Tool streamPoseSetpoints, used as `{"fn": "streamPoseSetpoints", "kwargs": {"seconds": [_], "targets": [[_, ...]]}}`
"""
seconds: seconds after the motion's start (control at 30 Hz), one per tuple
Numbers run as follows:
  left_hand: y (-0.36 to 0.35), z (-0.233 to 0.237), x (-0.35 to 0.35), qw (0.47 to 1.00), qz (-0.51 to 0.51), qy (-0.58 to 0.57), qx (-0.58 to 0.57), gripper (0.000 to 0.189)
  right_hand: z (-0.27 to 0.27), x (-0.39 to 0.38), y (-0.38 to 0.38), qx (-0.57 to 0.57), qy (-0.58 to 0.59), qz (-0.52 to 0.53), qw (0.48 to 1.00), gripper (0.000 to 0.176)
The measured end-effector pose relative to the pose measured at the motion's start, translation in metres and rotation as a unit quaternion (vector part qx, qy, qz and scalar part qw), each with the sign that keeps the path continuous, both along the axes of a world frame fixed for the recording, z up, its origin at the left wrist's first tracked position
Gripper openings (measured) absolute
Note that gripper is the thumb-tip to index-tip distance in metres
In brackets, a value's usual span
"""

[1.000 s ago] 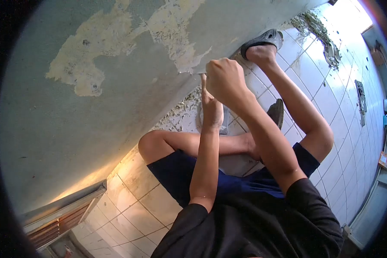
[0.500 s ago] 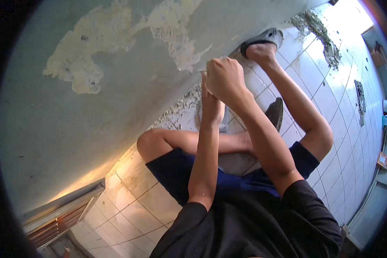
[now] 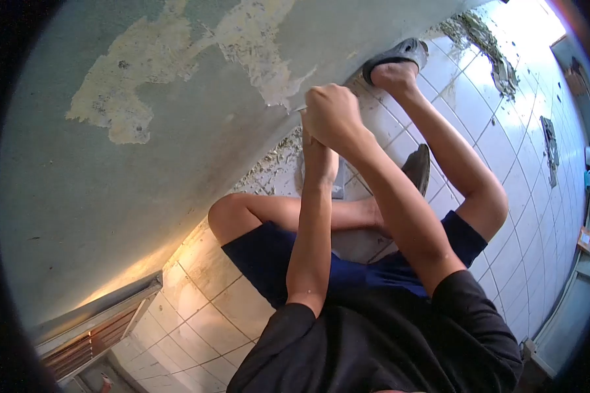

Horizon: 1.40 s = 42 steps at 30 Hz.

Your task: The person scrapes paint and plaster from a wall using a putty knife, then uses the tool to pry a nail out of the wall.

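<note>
Here right hand (image 3: 331, 116) fingers (image 3: 319, 98) clench a mostly hidden tool (image 3: 299, 108); left hand (image 3: 320, 157) grip unclear.

Bright daylight glares top right; fisheye warping with dark vignetted corners.

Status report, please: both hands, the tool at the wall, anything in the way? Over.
Right hand fisted on scraper, blade tip against wall at flaking paint edge. Left hand pressed up under right hand, grip hidden. Nothing between blade and wall.
</note>
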<state>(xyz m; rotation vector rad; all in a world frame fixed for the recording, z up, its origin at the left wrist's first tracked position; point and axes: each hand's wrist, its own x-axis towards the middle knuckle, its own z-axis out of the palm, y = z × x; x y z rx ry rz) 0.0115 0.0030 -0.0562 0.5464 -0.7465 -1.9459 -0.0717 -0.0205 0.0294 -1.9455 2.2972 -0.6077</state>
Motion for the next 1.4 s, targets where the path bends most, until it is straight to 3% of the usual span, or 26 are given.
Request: {"fn": "streamPoseSetpoints", "kwargs": {"seconds": [0.07, 0.13, 0.2, 0.3, 0.4, 0.43, 0.47, 0.53, 0.57, 0.67, 0.7, 0.73, 0.83, 0.9, 1.0, 1.03, 1.13, 1.17, 1.3, 1.37, 1.4], "targets": [[-0.006, -0.014, -0.002, 1.0, 0.003, 0.022, -0.013, 0.056, 0.001, -0.001, -0.005, 0.017, 0.033, 0.023, 0.999, 0.014], [0.005, 0.017, 0.005, 0.997, 0.008, -0.029, -0.068, 0.056, 0.017, 0.004, 0.01, 0.006, -0.006, 0.002, 1.0, 0.014], [0.003, 0.01, 0.006, 0.999, 0.014, -0.008, -0.048, 0.057, 0.016, 0.007, 0.011, -0.015, -0.022, -0.024, 0.999, 0.015], [-0.006, -0.005, 0.001, 0.998, 0.007, -0.034, -0.05, 0.057, 0.005, -0.002, -0.007, 0.002, 0.022, 0.027, 0.999, 0.008], [0.002, 0.028, 0.002, 0.992, 0.001, -0.049, -0.118, 0.058, 0.019, -0.003, 0.015, -0.037, -0.036, -0.031, 0.998, 0.013], [0.004, 0.021, 0.002, 1.0, -0.001, 0.006, -0.01, 0.062, 0.012, 0.001, 0.015, -0.058, -0.017, -0.026, 0.998, 0.014], [0.01, 0.014, 0.006, 1.0, -0.005, -0.002, -0.001, 0.062, 0.004, 0.004, 0.017, -0.049, -0.024, -0.03, 0.998, 0.014], [0.001, 0.015, 0.0, 0.995, 0.009, -0.05, -0.082, 0.065, 0.013, -0.004, 0.002, -0.001, 0.016, 0.009, 1.0, 0.015], [0.003, 0.015, -0.003, 0.994, 0.019, -0.034, -0.098, 0.067, 0.015, -0.008, 0.009, -0.032, -0.02, 0.001, 0.999, 0.014], [0.003, 0.033, 0.002, 0.999, 0.002, -0.014, -0.04, 0.067, 0.022, -0.001, 0.011, -0.063, -0.023, -0.016, 0.998, 0.009], [-0.001, 0.027, 0.0, 0.99, 0.004, -0.053, -0.127, 0.058, 0.024, -0.004, 0.006, -0.055, -0.023, 0.0, 0.998, 0.007], [0.0, 0.024, -0.004, 0.99, 0.004, -0.049, -0.133, 0.058, 0.028, -0.008, 0.006, -0.061, -0.019, -0.001, 0.998, 0.007], [-0.002, 0.022, -0.01, 0.989, 0.051, -0.061, -0.126, 0.066, 0.031, -0.014, 0.0, -0.041, -0.002, 0.023, 0.999, 0.016], [0.0, 0.014, -0.001, 1.0, -0.006, -0.019, -0.02, 0.066, 0.016, -0.005, 0.002, -0.022, 0.03, 0.026, 0.999, 0.017], [0.002, 0.008, -0.003, 0.993, 0.043, -0.064, -0.084, 0.065, 0.019, -0.002, 0.002, -0.021, 0.018, 0.031, 0.999, 0.018], [0.002, 0.011, 0.001, 0.991, 0.017, -0.069, -0.116, 0.068, 0.028, 0.001, 0.011, -0.019, -0.012, -0.008, 1.0, 0.007], [0.005, 0.008, 0.003, 0.997, 0.008, -0.048, -0.052, 0.067, 0.017, 0.004, 0.008, -0.03, -0.014, -0.012, 0.999, 0.007], [-0.001, -0.003, 0.0, 0.998, 0.01, -0.047, -0.05, 0.068, 0.007, -0.001, 0.0, -0.022, 0.008, 0.027, 0.999, 0.009], [0.003, 0.022, -0.003, 0.984, 0.041, -0.083, -0.149, 0.067, 0.03, -0.002, 0.017, -0.052, -0.044, -0.008, 0.998, 0.01], [0.004, -0.009, 0.006, 0.99, 0.023, -0.08, -0.11, 0.067, -0.001, -0.001, 0.008, -0.021, -0.031, 0.0, 0.999, 0.012], [-0.002, -0.003, 0.0, 0.994, 0.012, -0.058, -0.094, 0.067, 0.001, -0.003, -0.002, -0.015, 0.001, 0.011, 1.0, 0.014]]}}
